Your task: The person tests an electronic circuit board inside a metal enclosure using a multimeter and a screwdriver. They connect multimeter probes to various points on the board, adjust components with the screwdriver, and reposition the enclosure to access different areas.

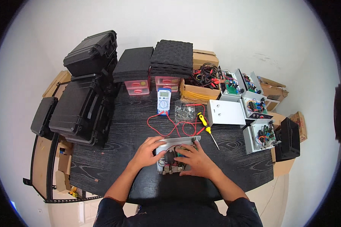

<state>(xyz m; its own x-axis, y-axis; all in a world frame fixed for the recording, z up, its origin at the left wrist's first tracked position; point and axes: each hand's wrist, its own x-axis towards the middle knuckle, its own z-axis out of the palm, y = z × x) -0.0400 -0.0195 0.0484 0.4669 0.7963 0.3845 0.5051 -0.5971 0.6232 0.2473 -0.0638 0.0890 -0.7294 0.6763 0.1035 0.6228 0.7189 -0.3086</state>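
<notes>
An open metal housing (178, 141) with a circuit board and wires inside lies in front of me near the table's front edge. My left hand (144, 154) grips its left side, the fingers over the far corner and the thumb reaching inward. Spread over the right part of the housing, the fingers of my right hand (199, 162) rest among the inner parts and hide much of the green board. A black block-shaped part (170, 156) shows between the hands. Beyond them lie a blue-and-white multimeter (163, 101) with red leads and a yellow-handled screwdriver (212, 137).
A clear bag of small metal parts (184, 112) is beside the multimeter. Several opened units (262, 136) and a white cover (226, 113) stand at right. Black cases (79, 109) are stacked at left; foam sheets (171, 56) and a box of cables (201, 90) stand behind.
</notes>
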